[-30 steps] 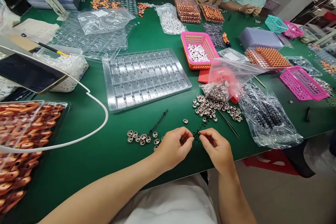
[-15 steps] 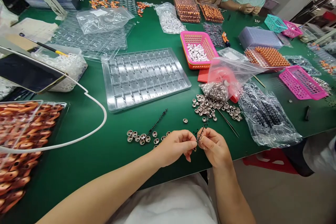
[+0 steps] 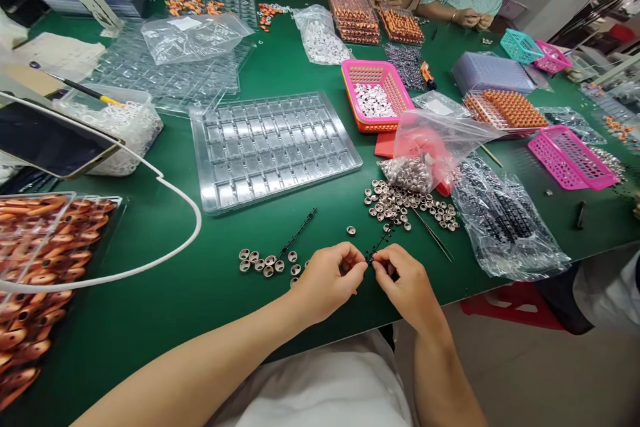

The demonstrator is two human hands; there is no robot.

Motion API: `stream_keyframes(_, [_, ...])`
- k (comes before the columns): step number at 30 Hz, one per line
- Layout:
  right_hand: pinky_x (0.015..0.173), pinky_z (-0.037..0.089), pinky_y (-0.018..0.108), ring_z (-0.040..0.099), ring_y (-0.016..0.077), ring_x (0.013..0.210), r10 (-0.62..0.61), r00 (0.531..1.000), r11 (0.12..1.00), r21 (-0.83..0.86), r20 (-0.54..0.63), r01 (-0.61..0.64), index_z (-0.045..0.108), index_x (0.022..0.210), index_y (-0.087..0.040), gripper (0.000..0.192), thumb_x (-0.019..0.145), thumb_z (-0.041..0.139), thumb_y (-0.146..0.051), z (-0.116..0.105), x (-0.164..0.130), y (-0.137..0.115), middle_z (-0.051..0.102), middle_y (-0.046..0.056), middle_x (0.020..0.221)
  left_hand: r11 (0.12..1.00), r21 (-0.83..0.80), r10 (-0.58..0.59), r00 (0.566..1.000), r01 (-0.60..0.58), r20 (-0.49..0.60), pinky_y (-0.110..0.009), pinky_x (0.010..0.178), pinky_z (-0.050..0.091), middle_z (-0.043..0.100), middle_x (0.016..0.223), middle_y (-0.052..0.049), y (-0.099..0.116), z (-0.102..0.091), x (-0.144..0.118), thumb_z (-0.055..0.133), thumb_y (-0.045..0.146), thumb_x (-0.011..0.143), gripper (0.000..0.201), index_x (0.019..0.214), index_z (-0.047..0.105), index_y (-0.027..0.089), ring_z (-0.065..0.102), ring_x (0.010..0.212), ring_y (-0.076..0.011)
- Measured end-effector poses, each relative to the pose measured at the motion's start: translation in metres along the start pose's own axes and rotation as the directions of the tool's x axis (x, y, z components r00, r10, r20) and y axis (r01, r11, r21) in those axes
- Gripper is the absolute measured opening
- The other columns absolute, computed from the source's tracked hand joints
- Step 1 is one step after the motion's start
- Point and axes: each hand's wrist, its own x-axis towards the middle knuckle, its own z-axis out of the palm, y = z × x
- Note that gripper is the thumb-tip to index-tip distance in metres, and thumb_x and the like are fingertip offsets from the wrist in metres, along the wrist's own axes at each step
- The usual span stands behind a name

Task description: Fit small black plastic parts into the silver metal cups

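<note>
Pinching with both: my left hand [image 3: 327, 280] and right hand [image 3: 403, 280] meet fingertip to fingertip on a thin black sprue strip [image 3: 379, 245] just above the green table [image 3: 210, 273]. Whether a metal cap sits between them, I cannot tell. Judgement: keep the grip close to the strip, steady, near the loose caps [image 3: 267, 263].

Black strip [image 3: 379, 245] mostly hidden btwn fingers [image 3: 361, 265]; grip unclear.

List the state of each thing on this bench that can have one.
left hand: fingers pinched together, meeting the right
right hand: pinching a thin black strip
clear tray: flat, pockets empty
pink basket: holds white parts
bag of metal rings: lying open, rings spilled
second black strip: lying loose
</note>
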Motion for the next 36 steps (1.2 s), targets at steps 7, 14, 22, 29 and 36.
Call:
stream_keyframes(7, [0.054, 0.040, 0.025, 0.049, 0.0135, 0.060, 0.244, 0.959, 0.918, 0.353, -0.147, -0.180, 0.059, 0.077, -0.021, 0.018, 0.087, 0.063, -0.035, -0.005, 0.002, -0.002, 0.055, -0.001, 0.070, 0.989, 0.121, 0.085, 0.996, -0.082, -0.020, -0.023, 0.055, 0.048, 0.061, 0.068, 0.000, 0.000, 0.000, -0.001, 0.055, 0.031, 0.084, 0.014, 0.077, 0.061, 0.020, 0.057, 0.060, -0.0143])
stream_keyframes(14, [0.053, 0.037, 0.021, 0.046, 0.0101, 0.059, 0.364, 0.923, 0.689, 0.703, -0.126, -0.176, 0.063, 0.086, -0.019, 0.020, 0.081, 0.071, -0.036, 0.004, 0.008, 0.011, 0.055, -0.002, 0.069, 0.971, 0.210, 0.117, 0.993, -0.115, 0.006, -0.024, 0.058, 0.049, 0.062, 0.071, -0.001, 0.000, 0.001, -0.002, 0.053, 0.029, 0.085, 0.015, 0.077, 0.060, 0.019, 0.059, 0.062, -0.0146])
stream_keyframes(22, [0.052, 0.033, 0.021, 0.042, 0.0087, 0.057, 0.372, 0.926, 0.642, 0.738, -0.066, -0.205, 0.063, 0.083, -0.018, 0.020, 0.081, 0.072, -0.036, 0.004, 0.006, 0.007, 0.051, -0.003, 0.066, 0.981, 0.133, 0.142, 0.990, -0.138, -0.021, -0.028, 0.072, 0.053, 0.066, 0.096, -0.007, 0.013, -0.002, -0.005, 0.065, 0.037, 0.080, 0.026, 0.098, 0.063, 0.018, 0.062, 0.087, -0.0191])
stream_keyframes(29, [0.048, 0.030, 0.021, 0.040, 0.0082, 0.055, 0.259, 0.965, 0.738, 0.638, 0.034, -0.221, 0.062, 0.080, -0.018, 0.021, 0.085, 0.067, -0.038, 0.003, 0.001, -0.017, 0.050, -0.003, 0.066, 0.982, -0.054, 0.178, 0.983, -0.180, -0.044, -0.026, 0.073, 0.051, 0.068, 0.085, -0.004, 0.013, -0.008, -0.002, 0.063, 0.035, 0.084, 0.018, 0.088, 0.066, 0.017, 0.062, 0.080, -0.0169])
stream_keyframes(36, [0.051, 0.032, 0.021, 0.041, 0.0087, 0.057, 0.280, 0.960, 0.712, 0.665, 0.026, -0.226, 0.062, 0.079, -0.018, 0.021, 0.085, 0.068, -0.037, 0.009, 0.001, -0.019, 0.053, -0.003, 0.067, 0.984, -0.078, 0.154, 0.986, -0.158, -0.064, -0.024, 0.068, 0.048, 0.067, 0.080, -0.004, 0.011, -0.008, -0.003, 0.063, 0.034, 0.084, 0.018, 0.083, 0.066, 0.016, 0.060, 0.074, -0.0154])
